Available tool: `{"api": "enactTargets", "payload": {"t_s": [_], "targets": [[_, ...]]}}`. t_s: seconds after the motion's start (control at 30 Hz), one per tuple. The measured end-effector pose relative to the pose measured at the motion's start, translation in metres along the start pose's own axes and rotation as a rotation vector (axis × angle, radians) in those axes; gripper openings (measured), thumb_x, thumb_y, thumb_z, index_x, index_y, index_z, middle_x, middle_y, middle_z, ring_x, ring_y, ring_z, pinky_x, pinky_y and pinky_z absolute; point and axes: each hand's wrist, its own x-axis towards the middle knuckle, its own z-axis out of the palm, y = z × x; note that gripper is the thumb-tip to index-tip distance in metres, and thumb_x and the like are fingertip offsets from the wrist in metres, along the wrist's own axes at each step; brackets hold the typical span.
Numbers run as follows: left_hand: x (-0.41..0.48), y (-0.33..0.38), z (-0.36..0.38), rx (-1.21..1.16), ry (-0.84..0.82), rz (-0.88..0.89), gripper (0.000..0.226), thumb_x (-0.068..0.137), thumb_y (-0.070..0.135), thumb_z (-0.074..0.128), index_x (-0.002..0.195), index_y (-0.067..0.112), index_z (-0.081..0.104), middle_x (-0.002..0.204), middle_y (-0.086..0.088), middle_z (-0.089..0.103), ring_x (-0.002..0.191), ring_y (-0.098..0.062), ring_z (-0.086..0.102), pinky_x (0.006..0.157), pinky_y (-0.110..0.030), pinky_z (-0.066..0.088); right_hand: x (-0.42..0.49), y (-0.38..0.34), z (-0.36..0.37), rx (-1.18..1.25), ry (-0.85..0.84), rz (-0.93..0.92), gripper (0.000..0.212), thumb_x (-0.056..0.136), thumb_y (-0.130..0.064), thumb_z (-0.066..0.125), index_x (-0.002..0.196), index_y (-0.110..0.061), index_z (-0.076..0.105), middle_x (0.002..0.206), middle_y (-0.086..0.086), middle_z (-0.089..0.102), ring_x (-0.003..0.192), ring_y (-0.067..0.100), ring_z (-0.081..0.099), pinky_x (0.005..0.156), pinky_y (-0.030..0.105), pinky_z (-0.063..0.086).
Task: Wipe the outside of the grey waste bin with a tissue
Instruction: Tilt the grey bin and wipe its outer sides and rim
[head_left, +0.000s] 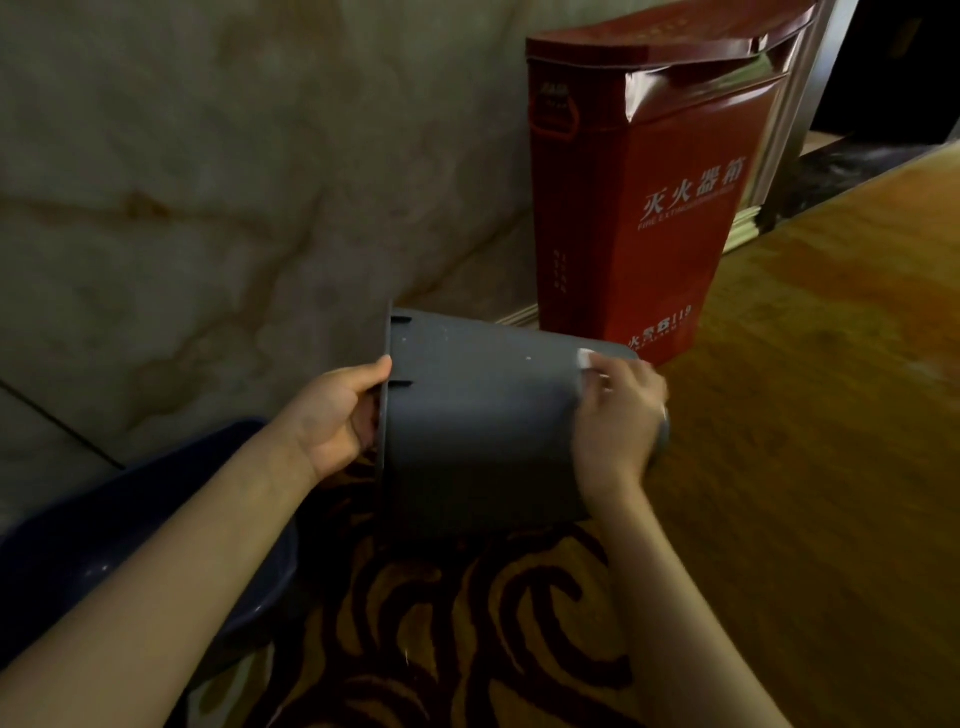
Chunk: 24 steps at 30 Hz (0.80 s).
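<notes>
The grey waste bin (478, 415) lies on its side in the middle of the view, its open rim to the left and its base to the right. My left hand (337, 415) grips the rim, thumb outside and fingers inside. My right hand (615, 421) presses a white tissue (586, 359) against the bin's wall near the base. Only a small corner of the tissue shows above my fingers. The right hand is motion-blurred. Small pale specks dot the bin's upper side.
A red fire extinguisher box (644, 192) stands just behind the bin against the marble wall (208, 182). A dark blue basin (104, 545) sits at lower left under my left forearm. Patterned carpet (467, 623) lies below, wooden floor (831, 389) to the right.
</notes>
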Motion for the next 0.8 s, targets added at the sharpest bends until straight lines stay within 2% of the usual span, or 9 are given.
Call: {"api": "enactTargets", "payload": {"t_s": [0.1, 0.17, 0.23, 0.37, 0.47, 0.53, 0.67, 0.8], "targets": [[-0.002, -0.001, 0.007, 0.034, -0.056, -0.001, 0.027, 0.095, 0.020, 0.039, 0.097, 0.010, 0.064, 0.077, -0.003, 0.077, 0.070, -0.014, 0.073, 0.062, -0.026, 0.060, -0.024, -0.054, 0.021, 0.128, -0.164, -0.264, 0.016, 0.088, -0.010, 0.057, 0.101, -0.011, 0.066, 0.096, 0.006, 0.062, 0.095, 0.021, 0.052, 0.079, 0.026, 0.039], [-0.003, -0.002, 0.010, 0.043, -0.093, 0.020, 0.030, 0.096, 0.019, 0.036, 0.094, 0.010, 0.065, 0.075, -0.005, 0.076, 0.069, -0.014, 0.072, 0.064, -0.027, 0.058, -0.029, -0.082, 0.031, 0.205, -0.237, -0.380, 0.018, 0.086, -0.006, 0.058, 0.099, -0.009, 0.069, 0.092, 0.010, 0.063, 0.093, 0.026, 0.051, 0.076, 0.032, 0.043], [-0.004, -0.004, 0.011, 0.049, -0.109, 0.044, 0.031, 0.096, 0.018, 0.035, 0.090, 0.011, 0.065, 0.071, -0.004, 0.076, 0.066, -0.013, 0.072, 0.061, -0.024, 0.059, -0.026, -0.095, 0.036, 0.264, -0.309, -0.397, 0.020, 0.085, -0.003, 0.057, 0.098, -0.006, 0.071, 0.094, 0.014, 0.063, 0.095, 0.031, 0.049, 0.078, 0.038, 0.044], [-0.008, -0.005, 0.013, 0.100, -0.095, 0.064, 0.032, 0.095, 0.018, 0.038, 0.088, 0.011, 0.068, 0.075, -0.004, 0.077, 0.070, -0.013, 0.073, 0.060, -0.025, 0.058, -0.012, -0.086, 0.038, 0.254, -0.363, -0.361, 0.021, 0.088, -0.007, 0.056, 0.104, -0.006, 0.070, 0.101, 0.012, 0.062, 0.099, 0.027, 0.047, 0.080, 0.030, 0.039], [-0.008, -0.005, 0.016, 0.099, -0.054, 0.065, 0.027, 0.095, 0.014, 0.040, 0.089, 0.007, 0.066, 0.073, -0.002, 0.077, 0.069, -0.012, 0.073, 0.057, -0.023, 0.058, 0.001, -0.060, 0.032, 0.184, -0.316, -0.232, 0.020, 0.090, -0.013, 0.055, 0.101, -0.006, 0.070, 0.097, 0.009, 0.062, 0.097, 0.025, 0.049, 0.075, 0.025, 0.033], [-0.008, -0.004, 0.016, 0.095, -0.043, 0.057, 0.026, 0.095, 0.014, 0.040, 0.090, 0.008, 0.065, 0.073, -0.001, 0.077, 0.069, -0.011, 0.073, 0.056, -0.022, 0.057, 0.014, -0.030, 0.023, 0.140, -0.268, -0.101, 0.021, 0.091, -0.016, 0.055, 0.100, -0.006, 0.071, 0.098, 0.010, 0.063, 0.098, 0.026, 0.051, 0.076, 0.026, 0.034], [-0.010, -0.001, 0.014, 0.070, -0.024, 0.030, 0.023, 0.094, 0.014, 0.041, 0.092, 0.009, 0.064, 0.073, -0.001, 0.077, 0.069, -0.012, 0.073, 0.056, -0.023, 0.057, 0.036, 0.025, 0.004, 0.035, -0.180, 0.144, 0.020, 0.091, -0.016, 0.057, 0.104, -0.008, 0.069, 0.114, 0.009, 0.062, 0.108, 0.026, 0.052, 0.088, 0.030, 0.039], [-0.013, 0.004, 0.015, 0.075, -0.024, -0.008, 0.023, 0.094, 0.017, 0.042, 0.095, 0.010, 0.064, 0.076, -0.001, 0.077, 0.072, -0.013, 0.073, 0.056, -0.025, 0.058, 0.045, 0.050, -0.008, -0.026, -0.114, 0.263, 0.021, 0.090, -0.017, 0.057, 0.105, -0.007, 0.068, 0.116, 0.010, 0.060, 0.108, 0.026, 0.052, 0.092, 0.038, 0.043]]}}
